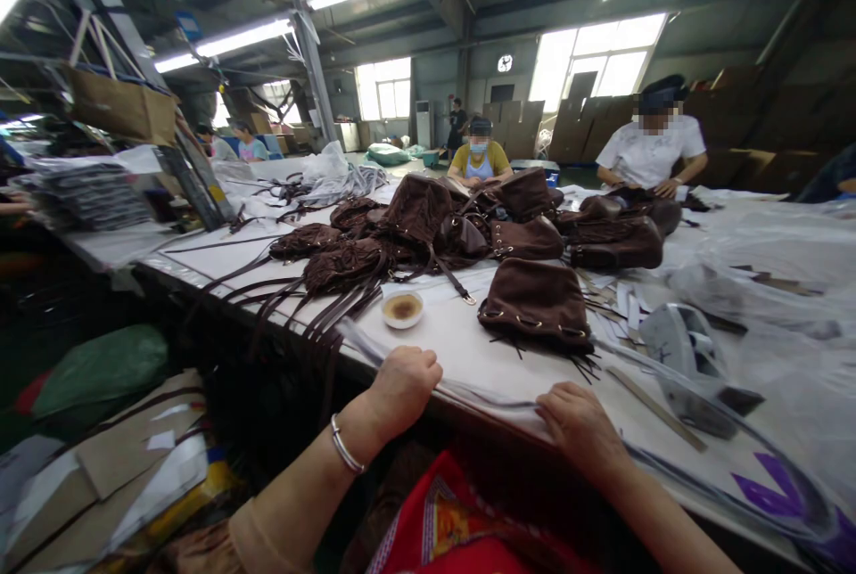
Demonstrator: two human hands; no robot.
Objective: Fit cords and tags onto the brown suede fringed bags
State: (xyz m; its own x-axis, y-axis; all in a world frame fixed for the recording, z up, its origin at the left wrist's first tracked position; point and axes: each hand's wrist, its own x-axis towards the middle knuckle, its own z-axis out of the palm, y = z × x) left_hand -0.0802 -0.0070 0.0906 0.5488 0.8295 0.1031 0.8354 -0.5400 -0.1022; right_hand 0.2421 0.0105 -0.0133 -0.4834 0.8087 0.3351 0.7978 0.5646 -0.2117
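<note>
The left hand [405, 385] and right hand [580, 424] both pinch the sheet [491, 402], so a hard tug could bump the dish [402, 321] and spill it.

Left grip [407, 385] and right grip [580, 424] curl (apart).

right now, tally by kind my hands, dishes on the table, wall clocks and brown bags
left hand and right hand: 2
white dish: 1
wall clock: 1
brown bags, overlapping: at least 6
total: at least 10
</note>
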